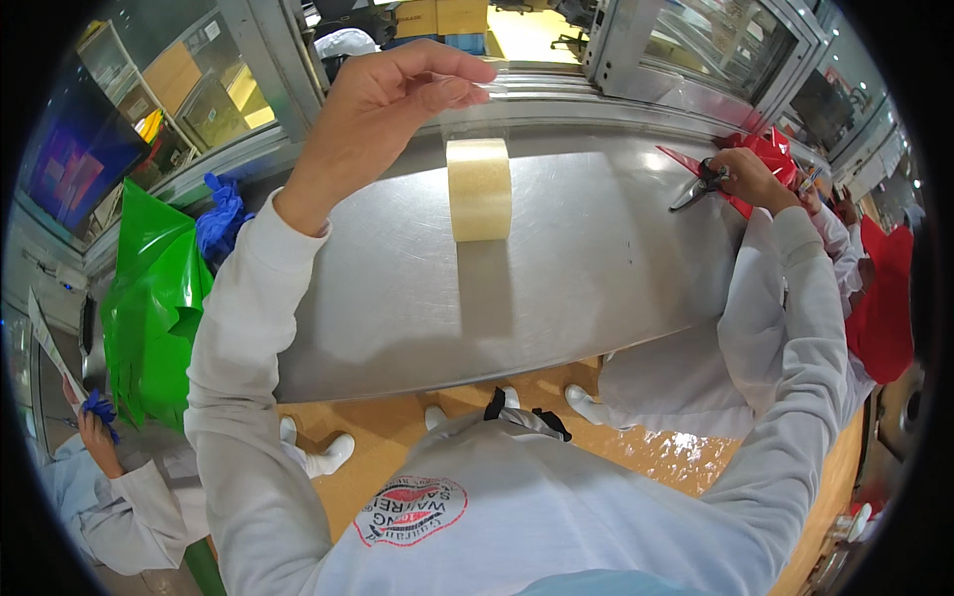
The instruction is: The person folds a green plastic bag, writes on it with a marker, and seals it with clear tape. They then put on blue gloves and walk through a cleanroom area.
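Observation:
My left hand [397, 94] is raised over the far side of the steel table [586, 268], its thumb and fingers pinched on the free end of a clear tape strip. The strip runs down to a wide roll of tape [479, 189], yellowish in colour. I cannot tell whether the roll rests on the tabletop or hangs just above it. Off to the right, my right hand [752, 179] is closed around the black handles of a pair of scissors [702, 184]. Their blades point left, close to a piece of red plastic sheet [765, 149].
Green plastic sheet [149, 298] and a crumpled blue glove [221, 219] lie at the table's left end. A co-worker's hand [94, 434] shows at the lower left. Another person with red headwear [882, 298] stands close on the right. A metal window frame [556, 84] borders the far edge.

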{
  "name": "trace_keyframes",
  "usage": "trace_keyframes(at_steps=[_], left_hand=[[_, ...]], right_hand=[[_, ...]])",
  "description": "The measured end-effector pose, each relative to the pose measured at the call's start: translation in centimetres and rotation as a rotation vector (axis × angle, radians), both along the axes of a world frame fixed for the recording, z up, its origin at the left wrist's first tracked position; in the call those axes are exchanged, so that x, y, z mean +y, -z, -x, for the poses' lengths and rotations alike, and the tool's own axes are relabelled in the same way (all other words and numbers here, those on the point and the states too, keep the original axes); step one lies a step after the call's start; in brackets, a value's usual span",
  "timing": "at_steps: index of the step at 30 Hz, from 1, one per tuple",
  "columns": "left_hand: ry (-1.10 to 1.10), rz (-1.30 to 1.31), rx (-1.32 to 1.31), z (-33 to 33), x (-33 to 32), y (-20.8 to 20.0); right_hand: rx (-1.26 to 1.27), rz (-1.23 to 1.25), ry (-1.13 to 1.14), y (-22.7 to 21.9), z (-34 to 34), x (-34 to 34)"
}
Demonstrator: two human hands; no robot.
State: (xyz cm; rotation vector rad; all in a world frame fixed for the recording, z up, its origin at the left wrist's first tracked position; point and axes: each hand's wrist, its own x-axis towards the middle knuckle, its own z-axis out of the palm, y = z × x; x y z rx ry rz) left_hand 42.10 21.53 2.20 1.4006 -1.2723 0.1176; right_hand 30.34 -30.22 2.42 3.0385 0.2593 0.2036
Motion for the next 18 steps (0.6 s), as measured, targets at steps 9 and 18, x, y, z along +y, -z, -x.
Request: trace_keyframes(at_steps=[9,18], left_hand=[[-0.008,0.041,0.095,1.2,3.8,-0.1],[-0.093,0.155,0.132,3.6,5.4,0.2]], right_hand=[[-0.004,0.185,-0.07,1.7,-0.2,-1.8],[-0.073,-0.216,-0.055,-1.4,3.5,3.9]])
